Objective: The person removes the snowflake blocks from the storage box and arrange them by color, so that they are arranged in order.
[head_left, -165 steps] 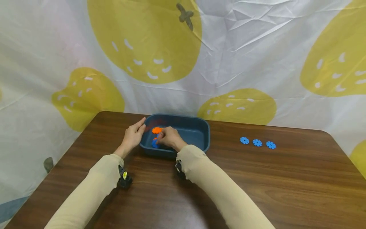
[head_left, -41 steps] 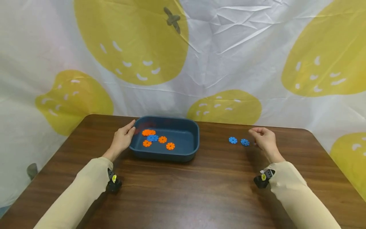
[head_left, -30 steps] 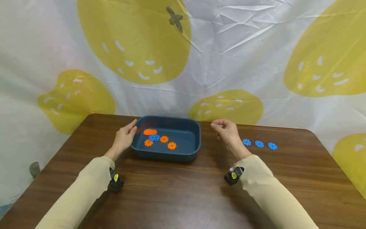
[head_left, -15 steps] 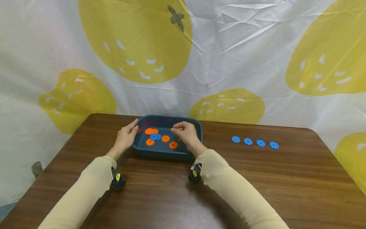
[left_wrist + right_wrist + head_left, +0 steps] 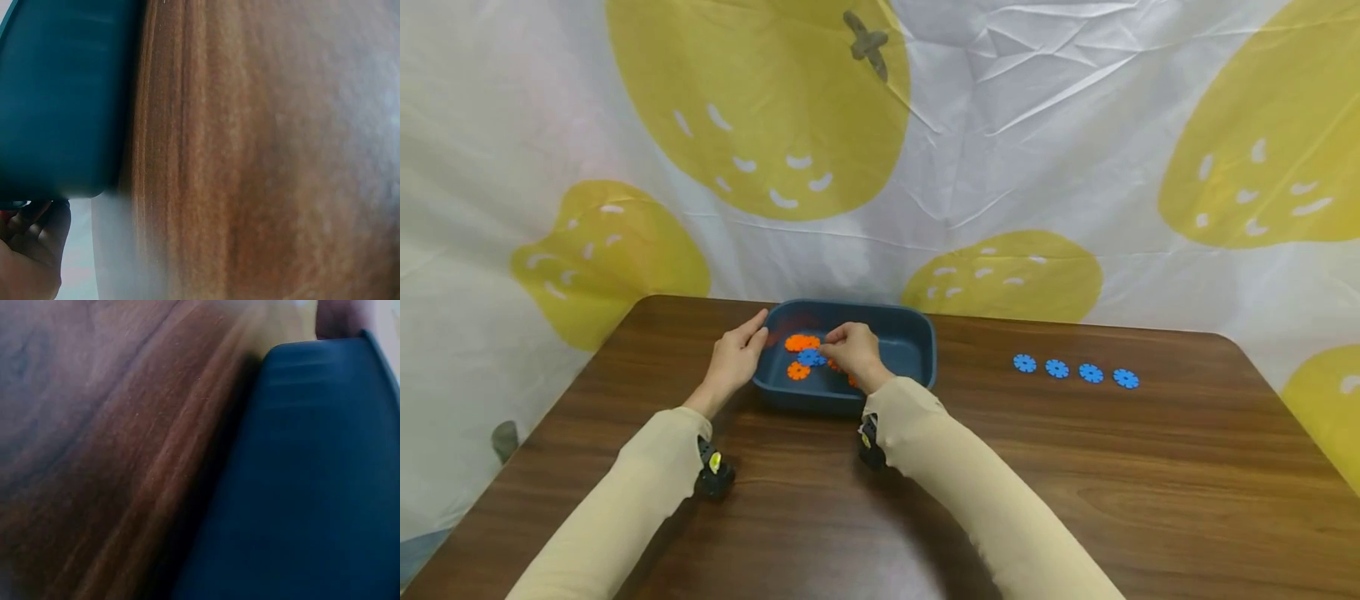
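A dark blue bin [image 5: 842, 402] holds several orange snowflake building discs [image 5: 798, 370] and overlapping blue snowflake discs [image 5: 810, 357]. My left hand [image 5: 733, 357] rests against the bin's left end, finger and thumb stretched along the rim; in the left wrist view its fingertips touch the end wall. Over the bin, my right hand [image 5: 854, 348] reaches down with bent fingers, fingertips beside the blue discs. Whether it pinches one is too small to tell. It partly covers some orange discs. The right wrist view shows mainly the bin's outer wall [image 5: 312, 475].
Several blue discs [image 5: 1057, 368] lie flat in a row on the wooden table [image 5: 1037, 467], right of the bin. A white cloth with yellow fruit shapes [image 5: 1000, 267] hangs behind the table's back edge.
My right hand has moved left, from the row's right part into the bin near the blue discs. Since the oldest frame, the row has gained a blue disc. My left hand stays at the bin.
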Demonstrator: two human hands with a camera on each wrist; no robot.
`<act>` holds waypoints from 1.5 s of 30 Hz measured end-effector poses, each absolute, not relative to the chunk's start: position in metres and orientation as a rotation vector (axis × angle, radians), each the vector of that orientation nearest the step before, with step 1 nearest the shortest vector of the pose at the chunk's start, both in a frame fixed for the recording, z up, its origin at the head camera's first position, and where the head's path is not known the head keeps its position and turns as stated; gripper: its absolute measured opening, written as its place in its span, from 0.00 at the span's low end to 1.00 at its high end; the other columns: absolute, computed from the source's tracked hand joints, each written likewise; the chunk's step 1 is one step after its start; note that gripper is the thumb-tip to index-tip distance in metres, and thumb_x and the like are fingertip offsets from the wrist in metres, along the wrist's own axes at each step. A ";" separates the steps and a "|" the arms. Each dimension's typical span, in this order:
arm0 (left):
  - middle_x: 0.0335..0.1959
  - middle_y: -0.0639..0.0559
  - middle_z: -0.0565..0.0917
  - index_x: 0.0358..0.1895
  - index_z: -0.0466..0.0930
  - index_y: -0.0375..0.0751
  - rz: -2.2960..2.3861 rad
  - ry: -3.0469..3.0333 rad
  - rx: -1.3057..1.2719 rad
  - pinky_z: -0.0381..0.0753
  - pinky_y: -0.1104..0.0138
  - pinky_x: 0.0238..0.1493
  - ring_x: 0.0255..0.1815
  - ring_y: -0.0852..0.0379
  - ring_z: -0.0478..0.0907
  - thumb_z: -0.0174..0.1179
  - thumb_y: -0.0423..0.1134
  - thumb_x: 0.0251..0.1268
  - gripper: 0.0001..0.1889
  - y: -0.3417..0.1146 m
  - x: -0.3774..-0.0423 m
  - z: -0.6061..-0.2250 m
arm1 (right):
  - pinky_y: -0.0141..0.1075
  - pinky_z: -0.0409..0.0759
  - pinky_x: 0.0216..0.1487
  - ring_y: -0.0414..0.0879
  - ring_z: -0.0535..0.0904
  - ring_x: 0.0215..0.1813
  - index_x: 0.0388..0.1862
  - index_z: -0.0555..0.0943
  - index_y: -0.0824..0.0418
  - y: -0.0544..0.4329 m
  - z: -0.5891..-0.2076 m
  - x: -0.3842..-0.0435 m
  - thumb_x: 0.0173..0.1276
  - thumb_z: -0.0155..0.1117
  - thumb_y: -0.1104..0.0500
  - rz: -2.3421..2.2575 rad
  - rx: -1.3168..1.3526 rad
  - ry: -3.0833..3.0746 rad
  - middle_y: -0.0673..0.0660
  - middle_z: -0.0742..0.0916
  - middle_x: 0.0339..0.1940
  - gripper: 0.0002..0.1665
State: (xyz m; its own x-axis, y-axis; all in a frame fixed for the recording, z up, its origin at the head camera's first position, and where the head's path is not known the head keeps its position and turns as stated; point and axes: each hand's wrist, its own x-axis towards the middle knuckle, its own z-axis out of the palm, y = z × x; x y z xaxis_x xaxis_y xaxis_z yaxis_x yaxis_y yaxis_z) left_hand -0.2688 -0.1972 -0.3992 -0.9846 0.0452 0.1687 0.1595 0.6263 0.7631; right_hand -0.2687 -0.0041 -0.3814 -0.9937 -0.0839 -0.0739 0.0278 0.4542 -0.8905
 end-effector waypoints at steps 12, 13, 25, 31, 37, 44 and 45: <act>0.68 0.39 0.65 0.72 0.58 0.41 -1.304 -2.713 -0.159 0.66 0.50 0.63 0.63 0.41 0.69 0.41 0.39 0.76 0.24 -0.196 -0.265 -0.399 | 0.35 0.81 0.32 0.48 0.81 0.30 0.41 0.82 0.66 -0.019 -0.384 -0.276 0.60 0.69 0.62 -1.394 0.002 2.669 0.60 0.85 0.40 0.11; 0.68 0.39 0.65 0.72 0.58 0.41 -1.305 -2.710 -0.160 0.66 0.49 0.64 0.65 0.41 0.68 0.41 0.39 0.76 0.24 -0.196 -0.265 -0.399 | 0.35 0.81 0.32 0.48 0.81 0.30 0.40 0.82 0.65 -0.020 -0.384 -0.277 0.59 0.69 0.62 -1.379 0.002 2.676 0.60 0.85 0.40 0.11; 0.67 0.39 0.66 0.71 0.60 0.40 -1.307 -2.696 -0.155 0.64 0.50 0.66 0.67 0.42 0.65 0.42 0.39 0.76 0.23 -0.196 -0.264 -0.399 | 0.36 0.76 0.37 0.47 0.74 0.35 0.35 0.80 0.64 -0.025 -0.388 -0.280 0.53 0.75 0.60 -1.198 -0.077 2.780 0.57 0.82 0.36 0.14; 0.67 0.39 0.67 0.71 0.60 0.40 -1.315 -2.694 -0.169 0.64 0.50 0.65 0.66 0.42 0.66 0.42 0.39 0.76 0.23 -0.195 -0.263 -0.398 | 0.37 0.75 0.37 0.48 0.73 0.36 0.36 0.80 0.65 -0.026 -0.387 -0.279 0.53 0.75 0.60 -1.117 -0.112 2.829 0.58 0.83 0.39 0.15; 0.66 0.39 0.67 0.71 0.61 0.40 -1.321 -2.688 -0.159 0.64 0.50 0.66 0.67 0.42 0.65 0.43 0.39 0.76 0.23 -0.194 -0.263 -0.397 | 0.39 0.77 0.41 0.50 0.76 0.38 0.38 0.80 0.65 -0.027 -0.386 -0.277 0.55 0.73 0.61 -1.038 -0.191 2.869 0.59 0.83 0.39 0.14; 0.66 0.39 0.67 0.71 0.61 0.40 -1.324 -2.688 -0.156 0.65 0.50 0.65 0.66 0.42 0.66 0.43 0.39 0.75 0.23 -0.195 -0.263 -0.398 | 0.37 0.72 0.36 0.48 0.72 0.34 0.38 0.78 0.66 -0.027 -0.387 -0.275 0.56 0.72 0.61 -1.003 -0.217 2.861 0.57 0.79 0.33 0.14; 0.66 0.39 0.68 0.71 0.61 0.40 -1.322 -2.689 -0.156 0.65 0.50 0.65 0.66 0.42 0.66 0.43 0.39 0.75 0.23 -0.195 -0.263 -0.398 | 0.37 0.71 0.35 0.48 0.72 0.33 0.38 0.78 0.66 -0.027 -0.387 -0.275 0.56 0.72 0.62 -1.003 -0.219 2.856 0.56 0.79 0.32 0.14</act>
